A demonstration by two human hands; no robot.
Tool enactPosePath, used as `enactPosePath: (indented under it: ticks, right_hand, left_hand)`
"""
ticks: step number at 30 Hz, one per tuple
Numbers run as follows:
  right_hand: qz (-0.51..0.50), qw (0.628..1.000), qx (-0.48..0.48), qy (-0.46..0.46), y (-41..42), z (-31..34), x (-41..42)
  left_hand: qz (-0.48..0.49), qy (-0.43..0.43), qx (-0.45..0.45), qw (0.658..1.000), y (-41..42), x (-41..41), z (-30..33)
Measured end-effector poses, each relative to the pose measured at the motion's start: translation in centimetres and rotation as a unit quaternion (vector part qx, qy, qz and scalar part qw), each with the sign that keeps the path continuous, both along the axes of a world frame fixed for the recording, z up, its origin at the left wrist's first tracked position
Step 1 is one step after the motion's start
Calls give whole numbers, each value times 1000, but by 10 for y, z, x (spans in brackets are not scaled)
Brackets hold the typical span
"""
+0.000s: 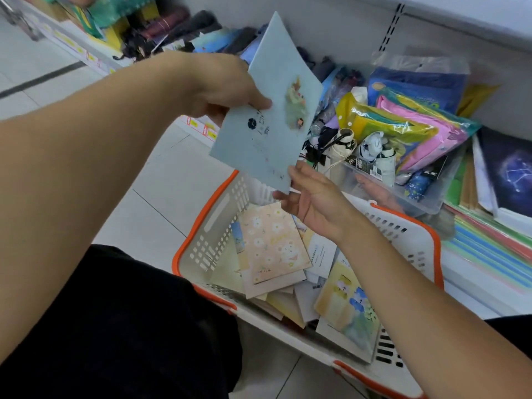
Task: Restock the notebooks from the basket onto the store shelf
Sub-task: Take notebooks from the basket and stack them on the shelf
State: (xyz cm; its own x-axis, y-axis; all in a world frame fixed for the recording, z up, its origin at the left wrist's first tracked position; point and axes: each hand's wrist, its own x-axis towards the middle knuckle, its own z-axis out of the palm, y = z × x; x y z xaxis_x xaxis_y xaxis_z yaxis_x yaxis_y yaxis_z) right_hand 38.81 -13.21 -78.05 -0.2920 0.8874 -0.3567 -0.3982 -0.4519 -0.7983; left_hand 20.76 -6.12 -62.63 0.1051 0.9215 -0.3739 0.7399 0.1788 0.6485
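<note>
Mid-transfer: the left hand pinches a pale blue notebook above the basket, while the right hand, fingers loose, touches its lower corner (more notebooks wait below). Next, probably carry it toward the shelf at three o'clock.
</note>
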Motion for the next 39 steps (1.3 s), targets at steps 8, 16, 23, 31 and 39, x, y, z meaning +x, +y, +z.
enactPosePath:
  ticks: [8,16,23,31,39]
  right_hand:
    - [144,706,-73,-689,-27,-124,-11]
    - [188,841,-33,-507,-1,-60,31]
    - [19,955,-4,-296,31,123,92]
    - [-88,968,66,-225,13,168,106]
    - [-168,925,152,-305,12,192,108]
  left_hand:
    - [75,44,120,989,4,-5,2]
    - [64,104,116,986,10,-13,-2]
    - [92,51,114,988,7,0,4]
    - [94,-448,-34,888,-4,71,27]
    - [21,-467,0,884,-17,105,49]
